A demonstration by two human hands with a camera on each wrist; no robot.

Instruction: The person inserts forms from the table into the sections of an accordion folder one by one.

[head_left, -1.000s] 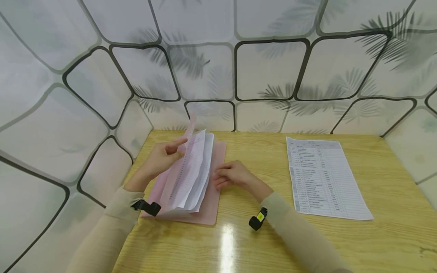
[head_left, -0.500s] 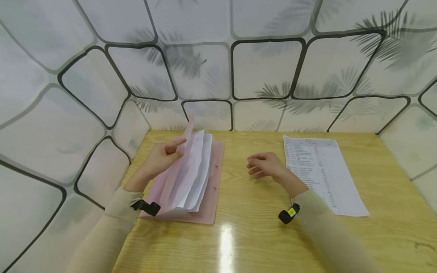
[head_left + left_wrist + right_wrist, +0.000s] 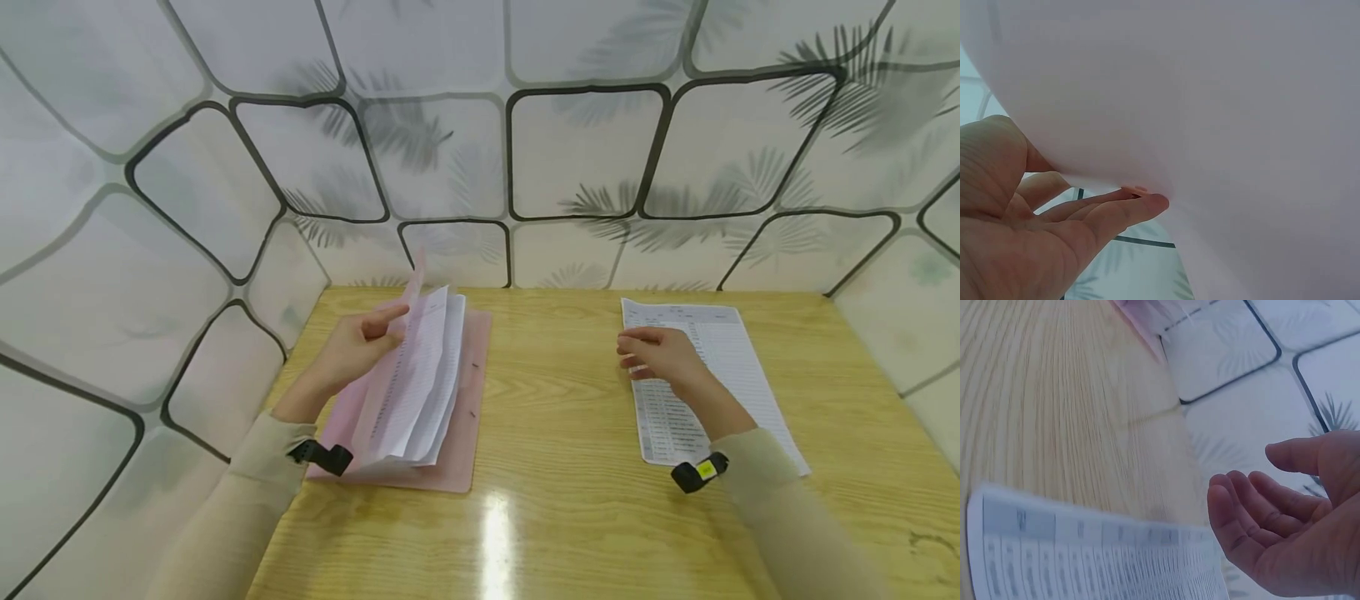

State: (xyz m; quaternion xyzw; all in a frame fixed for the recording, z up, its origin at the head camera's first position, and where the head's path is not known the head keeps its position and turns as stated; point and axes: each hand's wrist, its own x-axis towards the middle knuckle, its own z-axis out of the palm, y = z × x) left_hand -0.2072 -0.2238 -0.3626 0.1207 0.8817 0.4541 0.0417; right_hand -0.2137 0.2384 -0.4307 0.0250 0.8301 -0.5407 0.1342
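A pink folder [image 3: 474, 446] lies opened at the left of the table, with white printed pages [image 3: 423, 375] fanned upward inside it. My left hand [image 3: 352, 346] pinches the raised pink cover [image 3: 415, 279] at its edge. Up close in the left wrist view, the cover [image 3: 1229, 112] fills most of the picture, with the left hand [image 3: 1047, 231] at its edge. My right hand [image 3: 660, 354] hovers over the left side of a printed sheet [image 3: 753, 375], holding nothing. Its fingers [image 3: 1222, 506] are loosely curved, apart from the sheet in the right wrist view.
Two small dark fasteners [image 3: 473, 413] show on the folder's right part. The wooden table [image 3: 555, 417] meets a wall [image 3: 588, 158] covered in patterned cloth at the back and the left. Dark wrist cameras [image 3: 322, 456] sit on both wrists.
My right hand has left the folder's right edge and moved rightward to above the printed sheet. The left hand and the raised cover have stayed in place.
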